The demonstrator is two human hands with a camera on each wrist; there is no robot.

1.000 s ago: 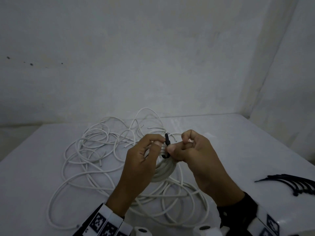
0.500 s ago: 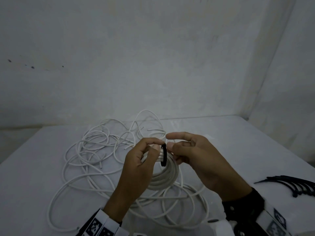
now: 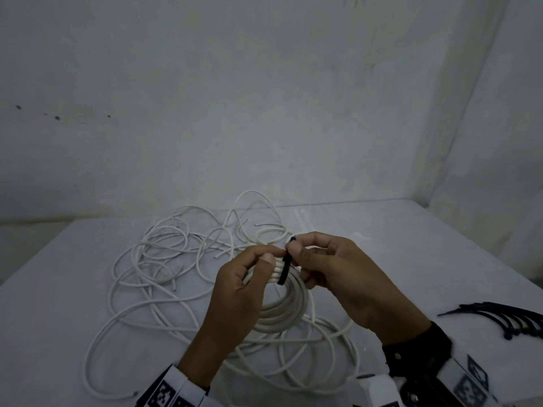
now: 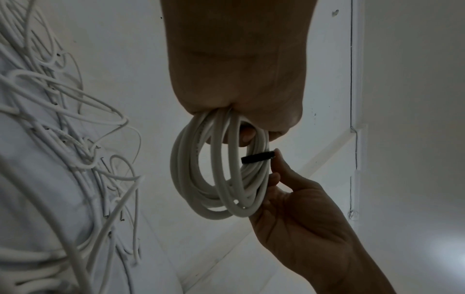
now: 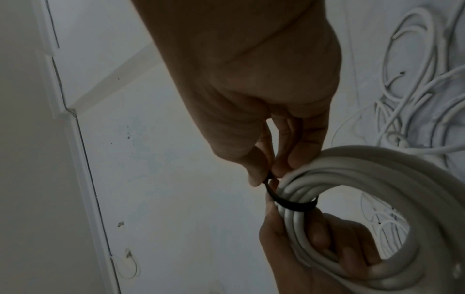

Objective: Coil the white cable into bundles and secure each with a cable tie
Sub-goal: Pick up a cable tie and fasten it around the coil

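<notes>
White cable, wound into a small coil, hangs above the table at the middle of the head view, in front of the person. The left hand grips the coil at about its 11 o'clock, with the fingers curled through the loops and the thumb pressed on the outer side. A black cable tie goes around the strands at the coil's 12 o'clock, just beside the left thumb.

Half a second ago the right hand was loose beside the tie, with its forefinger stretched out over the tie. Now its thumb and forefinger pinch the upper end of the tie, and the other fingers are curled under the coil. One second ago it pinched the tie in a similar way, so the person seems to have taken a new hold. This probably means the tie is closed around the bundle and is now being pulled tight; the lock itself is hidden by the fingertips.

More cable lies loose and tangled on the table from 9 to 12 o'clock of the coil, so further bundles are probably still to be made. Spare black ties lie at 3 o'clock, well apart from the hands.
</notes>
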